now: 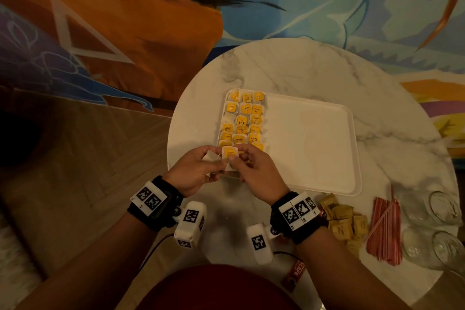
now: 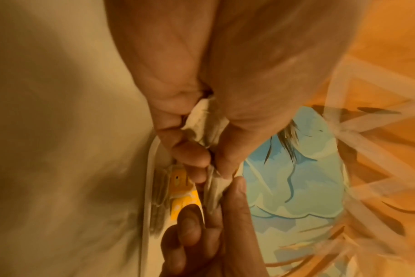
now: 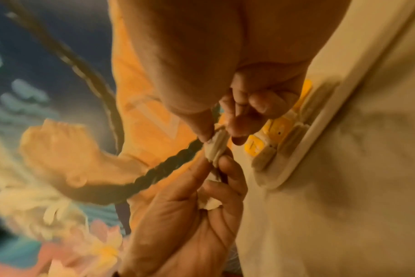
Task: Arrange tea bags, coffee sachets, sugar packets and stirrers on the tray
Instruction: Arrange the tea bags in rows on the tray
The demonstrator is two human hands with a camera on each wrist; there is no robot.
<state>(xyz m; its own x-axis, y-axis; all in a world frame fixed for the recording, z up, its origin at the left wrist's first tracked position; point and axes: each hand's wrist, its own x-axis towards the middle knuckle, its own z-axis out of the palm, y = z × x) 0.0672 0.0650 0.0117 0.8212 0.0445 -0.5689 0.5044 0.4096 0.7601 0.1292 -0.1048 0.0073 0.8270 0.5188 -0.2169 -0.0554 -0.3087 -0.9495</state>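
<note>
A white tray (image 1: 314,138) lies on the round marble table. Several tea bags with yellow tags (image 1: 242,121) fill three columns at its left end. Over the tray's near left corner both hands pinch one tea bag (image 1: 230,153), yellow tag facing up. My left hand (image 1: 221,162) takes its left side and keeps more bunched tea bags (image 2: 201,121) in the palm. My right hand (image 1: 240,156) pinches its right side. In the right wrist view the bag (image 3: 217,146) is pinched between thumb and fingertips of both hands. Brown sugar packets (image 1: 344,221) and red stirrers (image 1: 385,229) lie near right.
Two glasses (image 1: 444,209) (image 1: 448,251) lie at the table's right edge beside the stirrers. A red coffee sachet (image 1: 294,274) sits at the near edge. The tray's middle and right part is bare white. A patterned cloth hangs behind the table; wooden floor is to the left.
</note>
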